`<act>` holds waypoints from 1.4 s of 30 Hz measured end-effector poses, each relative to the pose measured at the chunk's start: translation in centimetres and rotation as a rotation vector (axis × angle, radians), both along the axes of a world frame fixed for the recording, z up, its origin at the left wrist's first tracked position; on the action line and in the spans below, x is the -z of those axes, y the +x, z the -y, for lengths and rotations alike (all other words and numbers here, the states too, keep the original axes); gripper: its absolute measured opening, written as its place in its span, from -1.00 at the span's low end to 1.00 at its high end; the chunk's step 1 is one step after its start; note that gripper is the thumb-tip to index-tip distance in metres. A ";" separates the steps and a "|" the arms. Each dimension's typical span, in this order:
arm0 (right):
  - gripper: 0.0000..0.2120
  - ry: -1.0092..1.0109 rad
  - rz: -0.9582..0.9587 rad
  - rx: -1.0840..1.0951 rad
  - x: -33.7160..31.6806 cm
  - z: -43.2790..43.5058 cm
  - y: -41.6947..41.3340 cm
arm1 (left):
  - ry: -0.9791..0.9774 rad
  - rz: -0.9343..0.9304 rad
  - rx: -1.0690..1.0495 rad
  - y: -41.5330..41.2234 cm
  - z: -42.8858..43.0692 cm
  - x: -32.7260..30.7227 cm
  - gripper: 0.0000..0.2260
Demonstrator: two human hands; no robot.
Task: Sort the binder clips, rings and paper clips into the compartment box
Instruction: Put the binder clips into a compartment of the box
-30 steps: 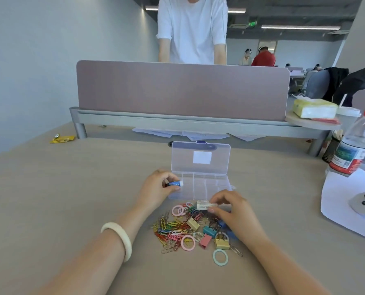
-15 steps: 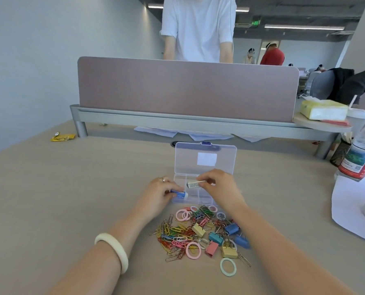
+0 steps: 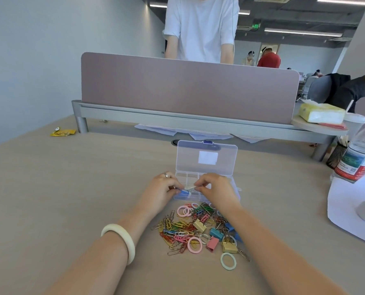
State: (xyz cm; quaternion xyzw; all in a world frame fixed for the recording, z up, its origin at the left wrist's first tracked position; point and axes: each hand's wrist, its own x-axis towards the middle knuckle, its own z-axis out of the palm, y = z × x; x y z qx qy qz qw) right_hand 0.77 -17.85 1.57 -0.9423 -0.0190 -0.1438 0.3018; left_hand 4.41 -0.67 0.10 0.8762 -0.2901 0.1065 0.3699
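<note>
The blue binder clip (image 3: 183,191) was pinched in the left hand (image 3: 162,188), over the front edge of the open box (image 3: 188,158). The right hand (image 3: 216,188) pinched a white clip (image 3: 191,187) beside it. Sorting seemed only begun. Next, both needed dropping into a compartment.

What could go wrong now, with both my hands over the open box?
The small blue piece in your left hand and the small white piece in your right hand sit close together over the clear plastic compartment box, so either might drop into the wrong compartment. Your right forearm passes close by the loose pile of coloured clips and rings; pulling back might scatter them.
</note>
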 end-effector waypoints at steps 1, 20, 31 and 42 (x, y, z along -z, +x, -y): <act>-0.89 0.002 0.009 -0.006 0.1 -0.1 0.1 | 0.000 0.003 -0.002 0.0 0.0 0.0 -0.87; -0.83 -0.015 0.139 -0.050 1.1 1.3 -0.2 | 0.071 0.057 -0.035 -0.2 -0.4 0.5 -0.93; -0.85 0.054 -0.208 -0.114 -1.1 7.4 -6.5 | 0.367 -0.201 0.323 -4.4 1.2 -3.4 -0.77; -0.79 -0.135 -0.253 -0.211 -0.5 6.0 -8.1 | 0.547 -0.064 0.326 -4.6 2.4 -1.7 -0.67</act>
